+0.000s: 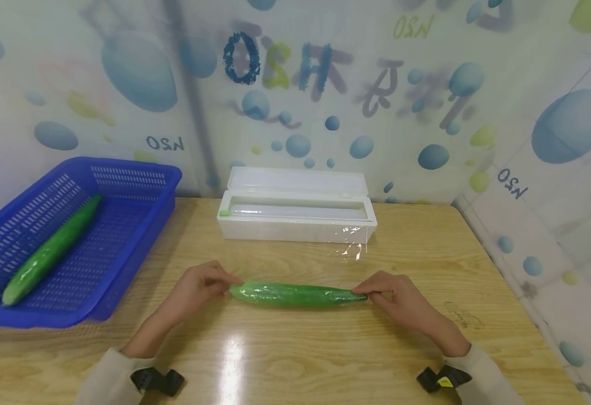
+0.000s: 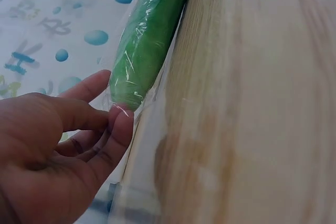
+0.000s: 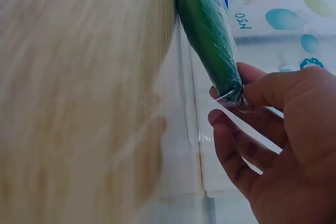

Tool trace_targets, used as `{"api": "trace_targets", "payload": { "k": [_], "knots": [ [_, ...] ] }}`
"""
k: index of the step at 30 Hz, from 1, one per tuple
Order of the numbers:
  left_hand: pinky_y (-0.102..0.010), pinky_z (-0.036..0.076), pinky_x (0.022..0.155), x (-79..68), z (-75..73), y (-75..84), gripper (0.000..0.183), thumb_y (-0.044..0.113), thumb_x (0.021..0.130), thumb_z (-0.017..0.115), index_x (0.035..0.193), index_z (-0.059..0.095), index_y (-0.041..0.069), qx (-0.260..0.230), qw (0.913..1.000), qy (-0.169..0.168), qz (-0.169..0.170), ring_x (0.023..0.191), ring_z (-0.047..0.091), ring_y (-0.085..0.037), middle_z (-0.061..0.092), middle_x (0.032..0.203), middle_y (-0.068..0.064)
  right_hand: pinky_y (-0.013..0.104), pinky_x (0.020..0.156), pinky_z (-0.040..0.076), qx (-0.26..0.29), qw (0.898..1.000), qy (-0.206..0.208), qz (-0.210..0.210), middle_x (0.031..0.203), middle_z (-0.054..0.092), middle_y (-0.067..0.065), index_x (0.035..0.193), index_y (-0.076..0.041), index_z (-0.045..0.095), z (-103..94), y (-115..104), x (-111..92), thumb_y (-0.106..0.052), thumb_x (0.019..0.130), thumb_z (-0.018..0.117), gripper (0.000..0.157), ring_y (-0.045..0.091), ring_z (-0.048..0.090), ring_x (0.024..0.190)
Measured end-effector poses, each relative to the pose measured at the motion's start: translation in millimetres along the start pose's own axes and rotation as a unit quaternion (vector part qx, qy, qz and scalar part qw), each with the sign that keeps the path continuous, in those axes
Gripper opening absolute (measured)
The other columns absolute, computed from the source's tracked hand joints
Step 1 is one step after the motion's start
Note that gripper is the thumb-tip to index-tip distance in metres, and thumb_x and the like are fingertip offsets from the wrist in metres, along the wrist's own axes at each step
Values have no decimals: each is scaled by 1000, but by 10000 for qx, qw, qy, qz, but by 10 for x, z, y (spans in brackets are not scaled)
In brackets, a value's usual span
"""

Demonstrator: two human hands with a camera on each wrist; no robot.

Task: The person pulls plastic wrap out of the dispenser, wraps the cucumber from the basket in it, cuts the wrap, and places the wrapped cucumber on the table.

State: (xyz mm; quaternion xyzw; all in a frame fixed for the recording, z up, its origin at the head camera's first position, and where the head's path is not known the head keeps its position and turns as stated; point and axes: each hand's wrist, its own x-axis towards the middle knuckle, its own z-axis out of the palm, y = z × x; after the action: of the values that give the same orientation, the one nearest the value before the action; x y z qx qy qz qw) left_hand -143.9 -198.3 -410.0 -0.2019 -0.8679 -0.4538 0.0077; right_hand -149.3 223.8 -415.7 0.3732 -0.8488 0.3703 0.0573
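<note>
A cucumber (image 1: pixel 297 295) in clear plastic wrap lies crosswise between my two hands, over the wooden table. My left hand (image 1: pixel 199 289) pinches the wrap at its pale left end; in the left wrist view the thumb and fingertips meet just past the cucumber (image 2: pixel 144 45). At the darker, narrower tip, my right hand (image 1: pixel 398 298) pinches with thumb and forefinger. The right wrist view shows the film gathered there, with the other fingers (image 3: pixel 244 145) loosely bent below the cucumber (image 3: pixel 207 30).
Behind the cucumber stands a white cling film box (image 1: pixel 295 229), lid raised, a roll inside and loose film hanging over its front right. To the left, a blue plastic basket (image 1: pixel 138 247) holds another cucumber (image 1: pixel 52 250). A patterned wall covering (image 1: pixel 285 129) rises behind the table (image 1: pixel 427 236).
</note>
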Motion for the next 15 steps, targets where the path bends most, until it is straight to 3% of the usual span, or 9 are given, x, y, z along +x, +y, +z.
{"api": "trace_targets", "payload": {
  "k": [3,7,11,15],
  "knots": [
    [-25,50,64,1,3,-8,27,-13,81,64,94,76,8,249,9996,107,109,70,56,-8,59,75,6,26,75,52,5,9997,-98,-230,99,70,-3,107,-13,74,-18,20,1,10,85,64,33,14,62,90],
    [-25,50,63,2,1,-21,27,-15,80,63,95,76,5,228,9994,166,179,71,56,-9,62,78,5,25,77,51,73,9992,-173,-355,99,70,1,108,-9,73,-25,66,-7,11,83,66,33,17,62,91],
    [-25,50,63,6,1,-37,28,-16,81,61,97,75,1,159,9997,113,136,71,57,-10,64,80,2,26,80,50,176,9992,-235,-267,102,69,2,111,-9,72,-15,130,-30,4,82,70,32,18,60,94],
    [-25,50,64,14,6,-54,28,-16,81,60,101,73,0,251,9996,10,129,70,58,-11,63,79,1,27,81,50,41,9997,-246,27,104,67,-5,114,-14,72,0,148,-44,-10,81,75,33,13,59,96]
  ]
}}
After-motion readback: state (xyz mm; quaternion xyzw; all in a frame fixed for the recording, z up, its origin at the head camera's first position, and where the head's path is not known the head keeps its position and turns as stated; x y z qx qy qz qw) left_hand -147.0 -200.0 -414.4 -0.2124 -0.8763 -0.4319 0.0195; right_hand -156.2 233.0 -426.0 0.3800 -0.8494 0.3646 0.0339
